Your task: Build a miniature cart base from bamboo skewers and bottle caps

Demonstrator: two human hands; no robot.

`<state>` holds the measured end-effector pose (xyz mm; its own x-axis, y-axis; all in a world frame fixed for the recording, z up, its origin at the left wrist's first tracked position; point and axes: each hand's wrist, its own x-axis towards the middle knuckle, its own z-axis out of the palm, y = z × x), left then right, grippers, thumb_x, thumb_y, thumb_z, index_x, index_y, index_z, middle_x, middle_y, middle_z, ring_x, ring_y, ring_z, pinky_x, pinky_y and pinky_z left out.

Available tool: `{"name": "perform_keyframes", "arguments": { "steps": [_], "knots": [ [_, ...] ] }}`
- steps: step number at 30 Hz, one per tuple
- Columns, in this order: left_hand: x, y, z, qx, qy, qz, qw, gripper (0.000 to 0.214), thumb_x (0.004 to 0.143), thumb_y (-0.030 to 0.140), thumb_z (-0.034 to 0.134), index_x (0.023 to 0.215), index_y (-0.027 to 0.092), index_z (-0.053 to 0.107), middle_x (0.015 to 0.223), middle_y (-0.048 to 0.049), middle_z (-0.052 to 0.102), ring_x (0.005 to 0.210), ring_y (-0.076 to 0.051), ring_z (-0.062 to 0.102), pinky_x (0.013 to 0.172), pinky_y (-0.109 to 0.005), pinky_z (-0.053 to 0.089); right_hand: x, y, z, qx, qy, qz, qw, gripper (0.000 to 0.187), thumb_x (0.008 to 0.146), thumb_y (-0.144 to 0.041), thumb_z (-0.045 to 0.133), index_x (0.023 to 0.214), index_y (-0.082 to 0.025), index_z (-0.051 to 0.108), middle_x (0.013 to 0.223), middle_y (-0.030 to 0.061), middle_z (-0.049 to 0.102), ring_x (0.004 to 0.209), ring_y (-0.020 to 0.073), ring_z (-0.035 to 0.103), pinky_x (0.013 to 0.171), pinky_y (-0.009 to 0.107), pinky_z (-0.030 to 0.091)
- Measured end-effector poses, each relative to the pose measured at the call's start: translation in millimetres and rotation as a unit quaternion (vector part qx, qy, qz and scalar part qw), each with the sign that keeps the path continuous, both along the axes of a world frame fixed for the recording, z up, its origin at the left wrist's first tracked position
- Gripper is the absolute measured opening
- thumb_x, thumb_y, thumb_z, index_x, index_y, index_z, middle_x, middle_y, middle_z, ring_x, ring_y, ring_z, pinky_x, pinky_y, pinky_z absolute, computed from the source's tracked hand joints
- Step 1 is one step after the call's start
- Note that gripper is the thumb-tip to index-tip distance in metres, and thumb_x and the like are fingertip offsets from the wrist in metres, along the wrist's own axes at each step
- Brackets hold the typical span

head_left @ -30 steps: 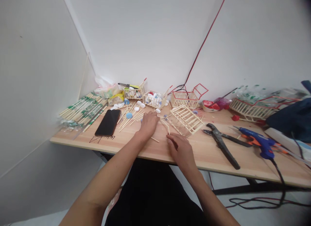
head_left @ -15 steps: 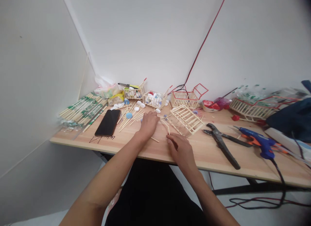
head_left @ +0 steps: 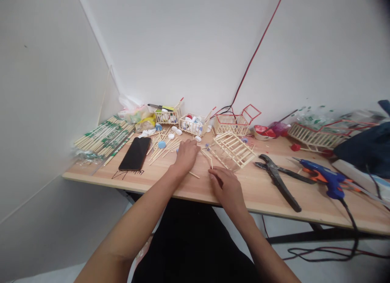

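Observation:
My left hand (head_left: 185, 154) lies palm down on the wooden table (head_left: 274, 201), fingers stretched toward a scatter of loose thin wooden sticks (head_left: 164, 148) and bottle caps. My right hand (head_left: 227, 187) rests flat near the front edge. Its fingertips are at the near end of a bent stick piece (head_left: 210, 158). Just beyond it lies a flat lattice frame of sticks (head_left: 235, 149). I see nothing gripped in either hand.
A black phone (head_left: 135, 153) and packs of chopsticks (head_left: 105, 137) lie at the left. Small stick baskets (head_left: 191, 124), one with a red rim (head_left: 236, 121), line the wall. Pliers (head_left: 278, 179) and a blue glue gun (head_left: 324, 177) lie at the right.

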<state>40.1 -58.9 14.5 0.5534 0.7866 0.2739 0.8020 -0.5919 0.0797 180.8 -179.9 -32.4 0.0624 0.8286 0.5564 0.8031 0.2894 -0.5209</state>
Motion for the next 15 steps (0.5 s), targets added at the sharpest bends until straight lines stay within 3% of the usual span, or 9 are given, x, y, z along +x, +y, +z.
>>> {"name": "perform_keyframes", "arguments": {
  "steps": [15],
  "knots": [
    [0.7, -0.5, 0.1, -0.001, 0.008, 0.010, 1.000, 0.033, 0.095, 0.021, 0.035, 0.092, 0.016, 0.067, 0.105, -0.0109, 0.063, 0.104, -0.025, 0.050, 0.084, -0.037, 0.032, -0.8, -0.3, 2.0, -0.008, 0.001, -0.002, 1.000, 0.022, 0.088, -0.023, 0.049, 0.097, -0.020, 0.069, 0.105, 0.0083, 0.069, 0.102, 0.0237, 0.060, 0.092, 0.042, 0.044]
  ]
}}
